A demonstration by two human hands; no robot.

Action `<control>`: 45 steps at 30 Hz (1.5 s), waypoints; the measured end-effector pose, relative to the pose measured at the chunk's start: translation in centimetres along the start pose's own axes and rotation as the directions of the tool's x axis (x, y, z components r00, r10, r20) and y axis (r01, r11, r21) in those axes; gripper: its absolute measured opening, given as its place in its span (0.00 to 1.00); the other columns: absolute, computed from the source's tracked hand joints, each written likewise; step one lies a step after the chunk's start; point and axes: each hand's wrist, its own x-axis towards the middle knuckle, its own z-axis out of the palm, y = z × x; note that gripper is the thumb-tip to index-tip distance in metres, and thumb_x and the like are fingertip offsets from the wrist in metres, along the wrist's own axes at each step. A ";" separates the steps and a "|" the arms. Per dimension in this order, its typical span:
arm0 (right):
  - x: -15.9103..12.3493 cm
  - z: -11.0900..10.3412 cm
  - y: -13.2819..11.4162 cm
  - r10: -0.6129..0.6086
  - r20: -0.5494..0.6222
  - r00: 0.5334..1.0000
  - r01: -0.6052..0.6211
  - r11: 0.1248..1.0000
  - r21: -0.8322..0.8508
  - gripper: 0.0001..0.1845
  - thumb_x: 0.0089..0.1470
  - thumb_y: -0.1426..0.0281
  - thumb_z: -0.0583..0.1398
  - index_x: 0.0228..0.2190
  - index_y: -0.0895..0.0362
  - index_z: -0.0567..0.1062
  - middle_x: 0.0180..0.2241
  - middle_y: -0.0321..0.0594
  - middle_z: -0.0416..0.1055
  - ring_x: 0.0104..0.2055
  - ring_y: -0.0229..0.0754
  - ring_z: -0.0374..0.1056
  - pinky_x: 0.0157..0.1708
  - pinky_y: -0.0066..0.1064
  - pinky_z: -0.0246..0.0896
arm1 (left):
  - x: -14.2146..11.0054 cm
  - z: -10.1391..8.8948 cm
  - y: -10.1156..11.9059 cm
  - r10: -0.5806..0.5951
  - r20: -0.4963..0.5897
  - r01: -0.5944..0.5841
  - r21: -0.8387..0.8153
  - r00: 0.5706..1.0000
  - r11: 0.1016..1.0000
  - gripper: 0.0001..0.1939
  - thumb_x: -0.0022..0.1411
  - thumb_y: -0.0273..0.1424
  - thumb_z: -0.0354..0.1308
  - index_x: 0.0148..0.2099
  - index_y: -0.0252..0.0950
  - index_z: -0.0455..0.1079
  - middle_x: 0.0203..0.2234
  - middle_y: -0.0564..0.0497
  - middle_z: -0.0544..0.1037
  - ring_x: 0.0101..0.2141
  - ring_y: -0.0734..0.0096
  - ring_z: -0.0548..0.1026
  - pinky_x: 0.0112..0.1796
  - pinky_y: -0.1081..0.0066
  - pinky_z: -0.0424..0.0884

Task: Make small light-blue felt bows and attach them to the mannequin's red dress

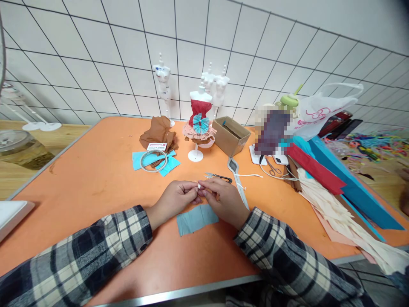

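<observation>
My left hand [175,197] and my right hand [226,199] meet over the middle of the table, fingertips pinched together. Between them shows a small white piece [199,186], too tiny and covered to name. Just below the hands a rectangle of blue crepe paper [195,221] lies flat on the orange table. Thread snips [220,176] rest right behind my right hand. Farther back stands a mini dress form [200,106] in a red bodice with a blue bow [200,123] and a ruffled pink and brown skirt.
Brown crepe paper [156,132], blue pieces and a tape roll [141,162] lie back left. A cardboard box [230,138] stands right of the dress form, before bare white forms [221,87]. Scissors [275,170], red paper [316,168] and cream strips [329,204] crowd the right side.
</observation>
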 end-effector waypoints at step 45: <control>1.3 -0.6 2.3 0.281 -0.086 0.956 -0.280 0.960 0.031 0.02 0.44 0.74 0.57 0.24 0.56 0.69 0.24 0.34 0.68 0.27 0.37 0.62 0.29 0.27 0.57 | -0.7 -1.0 0.5 0.238 0.107 -0.237 -0.030 0.965 0.971 0.11 0.60 0.35 0.58 0.30 0.33 0.73 0.38 0.41 0.82 0.47 0.56 0.77 0.49 0.62 0.71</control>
